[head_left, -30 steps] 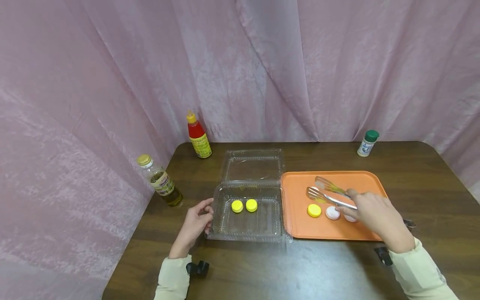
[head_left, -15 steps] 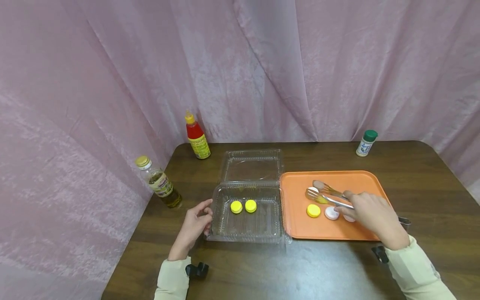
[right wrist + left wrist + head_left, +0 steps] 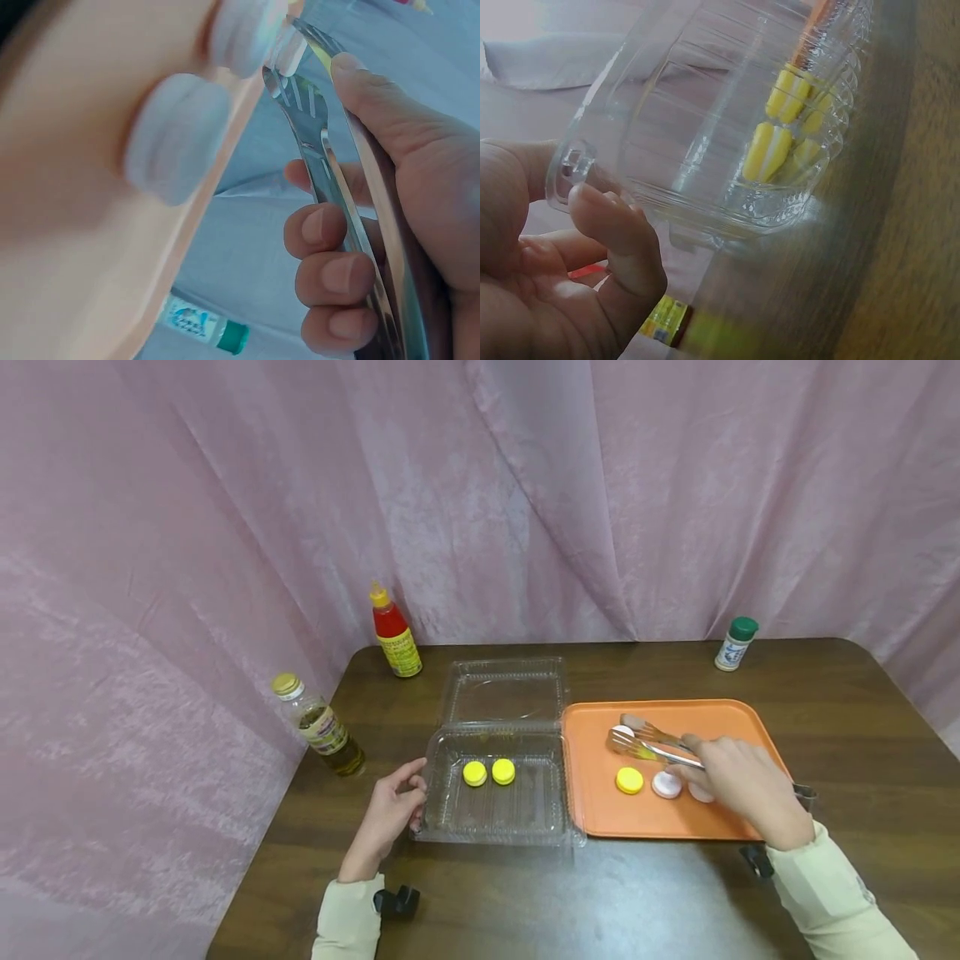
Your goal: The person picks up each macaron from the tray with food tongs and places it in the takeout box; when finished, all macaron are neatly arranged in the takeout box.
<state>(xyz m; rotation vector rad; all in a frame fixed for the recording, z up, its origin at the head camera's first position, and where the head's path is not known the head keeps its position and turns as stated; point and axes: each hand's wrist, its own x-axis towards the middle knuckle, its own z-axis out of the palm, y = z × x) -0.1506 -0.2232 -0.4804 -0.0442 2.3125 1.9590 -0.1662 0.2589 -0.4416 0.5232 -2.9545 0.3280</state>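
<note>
My left hand (image 3: 393, 806) holds the left rim of a clear plastic clamshell container (image 3: 491, 818), finger and thumb at its corner tab in the left wrist view. Two yellow macarons (image 3: 503, 772) sit side by side inside. My right hand (image 3: 738, 781) grips metal tongs (image 3: 678, 758) over the orange tray (image 3: 607, 817). The tong heads stand apart, with a white macaron (image 3: 622, 732) between their tips. Yellow shows by the nearer head. In front of the tongs, another yellow macaron (image 3: 629, 780) and two white ones (image 3: 667, 784) form a row, the rightmost partly hidden by my hand.
The container's lid (image 3: 506, 689) lies folded back behind it. An oil bottle (image 3: 326, 731) and a red sauce bottle (image 3: 397, 639) stand on the left. A green-capped shaker (image 3: 735, 645) stands at the back right. Pink curtain (image 3: 525, 527) hangs behind the table.
The tongs and my right hand have shifted slightly left and away from me, bringing the tong heads to either side of the far white macaron. My left hand stays at the container rim.
</note>
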